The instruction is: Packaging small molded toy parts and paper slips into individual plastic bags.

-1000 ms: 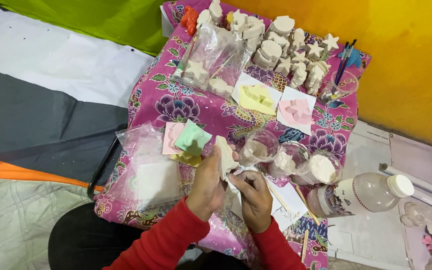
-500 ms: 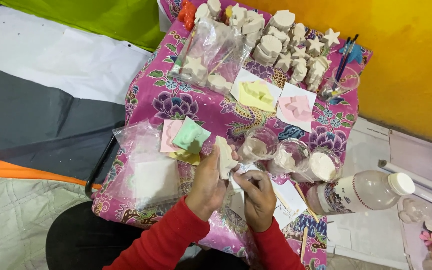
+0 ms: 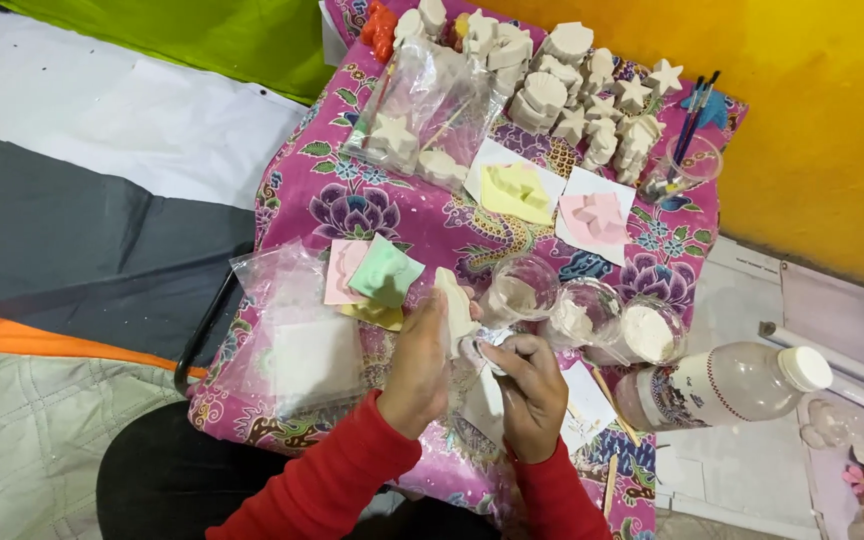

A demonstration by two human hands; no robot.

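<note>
Both hands work a white cast over the pink cloth.

The left hand [image 3: 420,362] grips the cast [image 3: 455,305] upright; the right hand [image 3: 530,385], at its 4 o'clock, pinches a small white piece [image 3: 482,350]. Three cups [image 3: 580,315] sit at 2 o'clock, a bottle [image 3: 722,383] at 3.

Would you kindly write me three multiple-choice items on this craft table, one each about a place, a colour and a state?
1. Where does the capped plastic bottle lie?
A. at the table's right edge
B. among the plaster shapes
C. on the green sheet

2. What colour is the mould on the white card nearest the clear bag?
A. blue
B. yellow
C. black

3. What is in the left hand?
A. nothing
B. a paintbrush
C. a pale flat plaster piece

Answers: 1 A, it lies on its side there. 2 B, the mould is yellow. 3 C, the fingers close round it.
</note>
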